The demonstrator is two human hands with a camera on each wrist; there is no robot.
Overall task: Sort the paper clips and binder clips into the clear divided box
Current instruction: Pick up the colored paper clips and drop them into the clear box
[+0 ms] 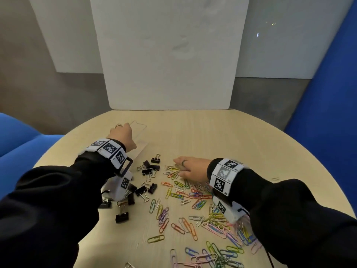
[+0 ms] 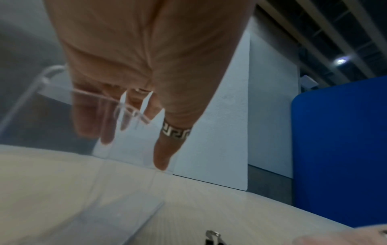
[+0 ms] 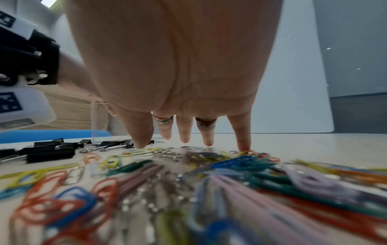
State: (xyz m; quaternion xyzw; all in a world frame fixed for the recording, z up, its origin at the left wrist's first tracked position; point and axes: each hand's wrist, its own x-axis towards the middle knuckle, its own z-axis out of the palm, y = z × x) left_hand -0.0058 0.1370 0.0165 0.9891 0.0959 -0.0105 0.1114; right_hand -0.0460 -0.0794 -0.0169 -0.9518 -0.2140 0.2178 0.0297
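Observation:
The clear divided box [image 1: 144,126] stands on the round table at the left. My left hand [image 1: 122,135] lies over its left side. In the left wrist view the straight fingers [image 2: 87,119] hang behind a clear wall [image 2: 31,96], with the ringed thumb [image 2: 165,149] beside it. Black binder clips [image 1: 148,168] are scattered just in front of the box. Coloured paper clips [image 1: 193,192] spread from the middle to the near right. My right hand [image 1: 190,168] is spread flat over them, and its fingertips [image 3: 244,145] touch the far clips [image 3: 240,164].
A white board [image 1: 170,55] leans at the table's far edge. A blue seat [image 1: 19,142] is at the left and a blue panel [image 1: 328,93] at the right. One lone clip [image 1: 275,178] lies by the right rim. Bare wood [image 1: 212,132] lies beyond the clips.

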